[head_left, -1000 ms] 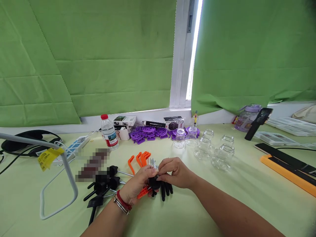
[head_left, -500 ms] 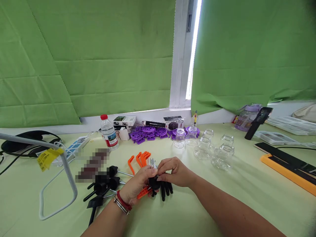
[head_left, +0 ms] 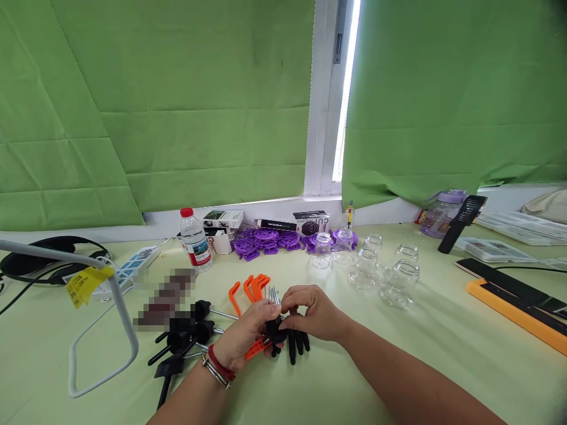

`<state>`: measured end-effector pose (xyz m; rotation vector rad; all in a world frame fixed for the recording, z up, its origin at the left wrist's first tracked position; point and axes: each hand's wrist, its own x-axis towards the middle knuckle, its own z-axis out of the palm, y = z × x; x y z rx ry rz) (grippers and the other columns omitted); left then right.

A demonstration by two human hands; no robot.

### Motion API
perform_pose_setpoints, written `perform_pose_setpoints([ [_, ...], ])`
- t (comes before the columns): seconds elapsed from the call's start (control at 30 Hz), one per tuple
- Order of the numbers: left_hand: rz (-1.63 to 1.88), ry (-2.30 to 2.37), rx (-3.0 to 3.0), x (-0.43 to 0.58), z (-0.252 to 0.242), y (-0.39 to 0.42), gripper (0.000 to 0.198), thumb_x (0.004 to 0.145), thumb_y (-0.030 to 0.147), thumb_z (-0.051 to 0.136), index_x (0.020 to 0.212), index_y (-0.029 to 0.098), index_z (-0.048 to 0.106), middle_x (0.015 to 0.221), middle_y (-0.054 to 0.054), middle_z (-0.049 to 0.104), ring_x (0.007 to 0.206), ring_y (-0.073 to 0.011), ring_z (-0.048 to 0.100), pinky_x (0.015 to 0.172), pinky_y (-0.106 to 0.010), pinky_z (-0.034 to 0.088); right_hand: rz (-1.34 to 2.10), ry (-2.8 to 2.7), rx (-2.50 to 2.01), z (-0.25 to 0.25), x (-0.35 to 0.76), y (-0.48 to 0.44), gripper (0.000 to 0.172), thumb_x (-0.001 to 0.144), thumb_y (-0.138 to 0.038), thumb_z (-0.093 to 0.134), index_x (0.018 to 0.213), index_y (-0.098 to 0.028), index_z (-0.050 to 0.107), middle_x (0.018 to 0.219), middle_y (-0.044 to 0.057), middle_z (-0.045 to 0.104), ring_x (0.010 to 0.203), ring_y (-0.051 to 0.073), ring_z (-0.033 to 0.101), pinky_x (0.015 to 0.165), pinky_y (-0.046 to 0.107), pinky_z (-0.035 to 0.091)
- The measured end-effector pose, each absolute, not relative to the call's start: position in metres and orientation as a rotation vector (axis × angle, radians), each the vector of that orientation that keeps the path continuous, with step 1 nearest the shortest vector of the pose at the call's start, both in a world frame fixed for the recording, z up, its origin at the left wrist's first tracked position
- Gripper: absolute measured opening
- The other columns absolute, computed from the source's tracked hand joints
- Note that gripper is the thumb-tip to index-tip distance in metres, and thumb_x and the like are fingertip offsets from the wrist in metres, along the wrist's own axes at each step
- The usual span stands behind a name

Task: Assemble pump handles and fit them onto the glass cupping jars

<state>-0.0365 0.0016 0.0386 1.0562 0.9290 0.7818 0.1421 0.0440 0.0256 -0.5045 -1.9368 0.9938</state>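
Near the middle of the table, my left hand (head_left: 248,330) is closed around a black rounded plastic part (head_left: 276,332). From its lower side an orange handle (head_left: 257,349) sticks out toward the left. My right hand (head_left: 312,313) pinches at the top of the same part, thumb against it; whatever small piece is between these fingertips is hidden. Several orange bent handles (head_left: 254,287) and metal rods (head_left: 272,294) lie just beyond my hands. Black rod-like pieces (head_left: 297,345) lie below my right fingers.
Black parts with metal shafts (head_left: 204,330) lie left, by a white metal frame (head_left: 133,342). Clear glass jars (head_left: 405,277) stand right. Behind are purple plastic pieces (head_left: 266,239), a water bottle (head_left: 195,242) and boxes (head_left: 224,219). An orange-edged black tool (head_left: 514,301) lies far right.
Both hands stay on the black part with almost no movement; my right fingers have shifted very slightly. The whole view has moved a little.
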Motion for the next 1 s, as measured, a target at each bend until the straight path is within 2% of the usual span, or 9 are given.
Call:
perform_pose_setpoints([
  [0.2,0.776,0.933,1.055,-0.0353,0.0399,0.0010,0.035,0.074,0.053,0.058,0.081,0.020,0.052,0.069,-0.001,0.058,0.061,-0.0171,0.059,0.047,-0.024,0.034,1.027,-1.938,-0.482,0.0249,0.1418,0.0429,0.012,0.069,-0.024,0.078,0.077,-0.016,0.075,0.072,0.004,0.064,0.062,0.012,0.056,0.058,0.023,0.045],
  [0.43,0.766,0.919,1.058,-0.0358,0.0380,0.0013,0.034,0.076,0.053,0.057,0.083,0.020,0.053,0.070,-0.001,0.057,0.062,-0.0178,0.060,0.048,-0.024,0.034,1.024,-1.945,-0.472,0.0238,0.1419,0.0450,0.020,0.065,-0.033,0.081,0.070,-0.016,0.071,0.067,0.002,0.062,0.060,0.011,0.053,0.057,0.023,0.042],
  [0.77,0.779,0.963,1.046,-0.0374,0.0428,0.0025,0.039,0.073,0.057,0.058,0.085,0.020,0.055,0.071,-0.002,0.060,0.062,-0.0189,0.060,0.049,-0.025,0.034,1.000,-1.931,-0.458,0.0250,0.1425,0.0453,0.013,0.067,-0.024,0.078,0.076,-0.016,0.073,0.071,0.003,0.064,0.061,0.011,0.055,0.058,0.022,0.045],
  [1.0,0.800,0.990,1.033,-0.0369,0.0443,0.0024,0.041,0.072,0.058,0.058,0.086,0.020,0.055,0.068,-0.002,0.059,0.062,-0.0192,0.060,0.049,-0.026,0.034,0.971,-1.955,-0.507,0.0272,0.1420,0.0429,0.013,0.070,-0.025,0.076,0.079,-0.016,0.074,0.072,0.003,0.064,0.062,0.011,0.056,0.058,0.023,0.046],
])
